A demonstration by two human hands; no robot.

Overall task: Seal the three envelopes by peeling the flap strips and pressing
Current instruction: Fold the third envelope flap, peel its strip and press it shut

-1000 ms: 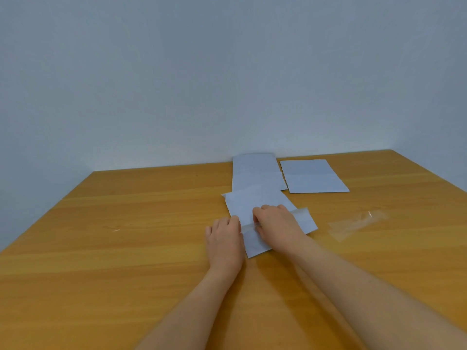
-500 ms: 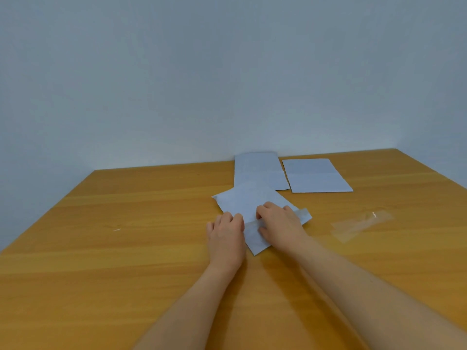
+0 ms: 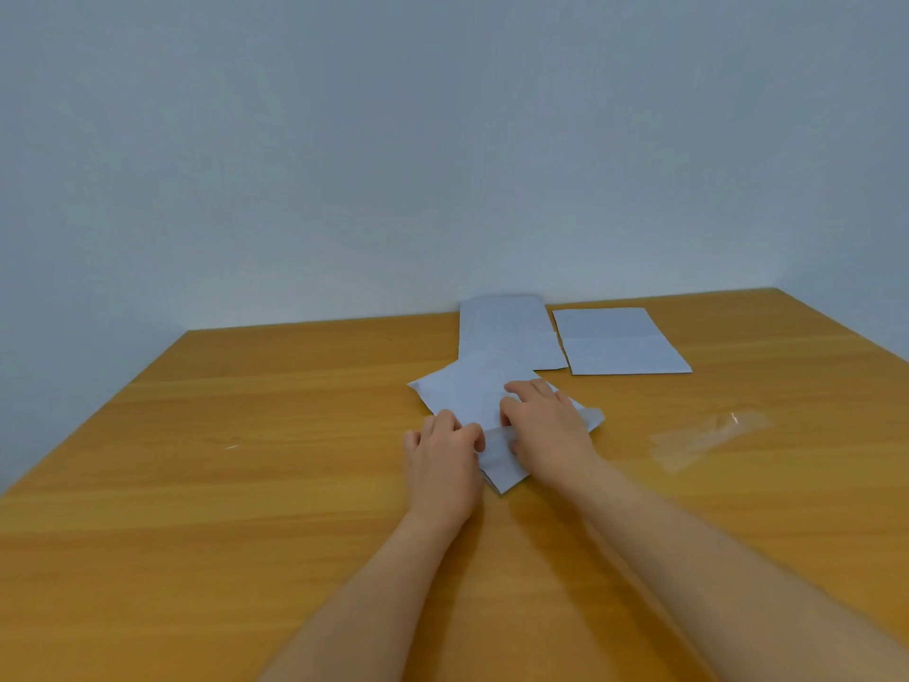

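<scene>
A pale blue envelope [image 3: 469,393] lies at an angle on the wooden table [image 3: 246,484], its flap towards me. My right hand [image 3: 546,428] lies over it and holds it down. A shiny strip runs along the flap. The curled fingertips of my left hand [image 3: 442,452] pinch the strip's left end [image 3: 494,435]. Two more pale blue envelopes lie flat near the wall: one [image 3: 506,332] partly under the angled envelope, the other [image 3: 620,344] to its right. A clear peeled strip [image 3: 708,438] lies on the table right of my right hand.
The wall rises straight behind the table's far edge. A tiny white scrap [image 3: 231,446] lies on the table to the left.
The envelope under my hands has turned and slid a little left, its far corner moving left. Both hands stay on it in nearly the same place.
</scene>
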